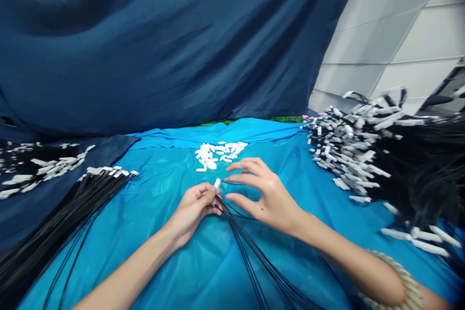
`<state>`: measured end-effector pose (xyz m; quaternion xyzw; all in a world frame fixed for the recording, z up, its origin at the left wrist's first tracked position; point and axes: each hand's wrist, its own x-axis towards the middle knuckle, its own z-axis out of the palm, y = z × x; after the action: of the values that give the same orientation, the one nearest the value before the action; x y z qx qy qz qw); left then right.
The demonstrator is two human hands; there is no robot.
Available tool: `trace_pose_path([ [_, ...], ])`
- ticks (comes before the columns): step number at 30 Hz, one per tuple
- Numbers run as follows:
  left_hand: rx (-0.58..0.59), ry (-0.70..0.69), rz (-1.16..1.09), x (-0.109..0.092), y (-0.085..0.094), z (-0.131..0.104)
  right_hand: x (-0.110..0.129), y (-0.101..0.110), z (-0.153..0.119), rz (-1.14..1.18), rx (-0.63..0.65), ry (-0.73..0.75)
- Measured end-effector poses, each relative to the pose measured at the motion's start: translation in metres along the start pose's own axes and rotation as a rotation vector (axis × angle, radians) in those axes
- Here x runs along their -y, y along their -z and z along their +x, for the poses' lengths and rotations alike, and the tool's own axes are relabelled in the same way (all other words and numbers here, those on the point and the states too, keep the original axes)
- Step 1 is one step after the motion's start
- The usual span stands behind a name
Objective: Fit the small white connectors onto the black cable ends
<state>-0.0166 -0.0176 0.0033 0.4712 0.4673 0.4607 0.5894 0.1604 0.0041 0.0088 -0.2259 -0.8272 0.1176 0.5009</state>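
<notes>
My left hand (198, 203) pinches a small white plastic piece (217, 184) between thumb and fingers, in the middle of the view. Thin black wires (241, 232) run from that piece down to the lower right. My right hand (259, 189) is just to the right, its thumb and fingers spread apart. One black strand passes close to its fingertips, and I cannot tell whether they touch it. Beyond both hands lies a small heap of loose white plastic pieces (209, 152) on the blue sheet.
The work surface is covered with a wrinkled blue sheet (160, 232). At left lies a bundle of black wires (72, 218) with white ends. A large pile of white-ended black wires (348, 150) is on the right. A dark blue cloth (163, 48) hangs behind.
</notes>
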Motion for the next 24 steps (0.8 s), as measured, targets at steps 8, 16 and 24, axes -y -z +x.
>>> trace_pose_path([
  [8,-0.017,0.003,-0.014,0.000,0.001,0.000,0.003,-0.001,-0.005,-0.077,0.202,0.074],
  [16,-0.013,0.037,-0.039,-0.001,0.002,0.000,-0.008,-0.010,-0.009,-0.317,0.176,0.392],
  [24,-0.032,0.047,-0.028,-0.001,0.001,0.001,-0.010,-0.013,-0.006,0.151,0.020,0.132],
])
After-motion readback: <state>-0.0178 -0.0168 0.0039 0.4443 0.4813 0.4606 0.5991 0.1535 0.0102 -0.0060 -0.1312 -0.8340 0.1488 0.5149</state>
